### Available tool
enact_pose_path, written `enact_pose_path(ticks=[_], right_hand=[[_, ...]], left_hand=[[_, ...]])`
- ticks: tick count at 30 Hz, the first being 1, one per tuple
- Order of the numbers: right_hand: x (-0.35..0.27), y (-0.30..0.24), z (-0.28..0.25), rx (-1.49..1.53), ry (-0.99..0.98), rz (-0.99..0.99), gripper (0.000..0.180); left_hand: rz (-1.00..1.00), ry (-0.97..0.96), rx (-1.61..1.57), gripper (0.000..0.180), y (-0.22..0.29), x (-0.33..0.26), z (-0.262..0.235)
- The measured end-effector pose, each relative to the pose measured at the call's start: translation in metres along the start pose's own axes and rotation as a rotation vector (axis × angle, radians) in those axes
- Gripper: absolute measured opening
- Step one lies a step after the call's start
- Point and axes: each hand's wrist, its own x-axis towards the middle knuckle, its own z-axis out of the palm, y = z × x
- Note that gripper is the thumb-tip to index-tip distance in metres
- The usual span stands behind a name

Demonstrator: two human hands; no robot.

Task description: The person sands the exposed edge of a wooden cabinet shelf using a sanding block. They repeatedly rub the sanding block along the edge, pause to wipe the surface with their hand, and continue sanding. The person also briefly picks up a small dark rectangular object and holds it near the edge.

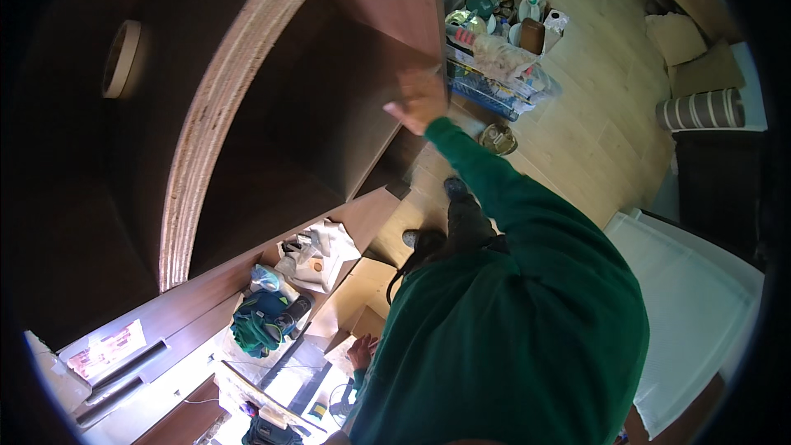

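My right hand (pixel 422 100) reaches out from a green sleeve to a large dark brown wooden cabinet panel (pixel 395 0). Its thumb sticks out and the fingers, a little blurred, lie stretched against the wood near the panel's edge. Whether it presses on the surface or only hovers, I cannot tell. My left hand (pixel 361 352) hangs low at my side, fingers apart, with nothing visible in it. It is close to an open cardboard box (pixel 367 280). A thick curved plywood edge (pixel 216 128) crosses the cabinet in front of me.
Containers and bottles crowd a pile (pixel 511 41) beyond the panel, beside a round tin (pixel 498 139) on the wood floor. A rolled striped mat (pixel 700 110) and cardboard sheets (pixel 700 41) lie far right. Translucent sheeting (pixel 684 305) stands at right. A backpack (pixel 262 321) sits lower left.
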Motion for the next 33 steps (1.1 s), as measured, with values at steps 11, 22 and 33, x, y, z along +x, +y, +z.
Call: enact_pose_path(ticks=[11,22,33], right_hand=[[0.066,-0.052,0.007,-0.022,-0.042,-0.134,0.082],[-0.026,-0.091,0.064,-0.362,-0.270,-1.010,0.069],[0.041,-0.029,0.022,-0.602,0.151,-0.373,0.057]], left_hand=[[0.450,0.006,0.379,0.024,-0.031,-0.058,0.032],[0.634,0.075,0.624,0.024,-0.072,-0.084,0.029],[0.348,-0.055,0.297,0.027,-0.067,-0.066,0.054]])
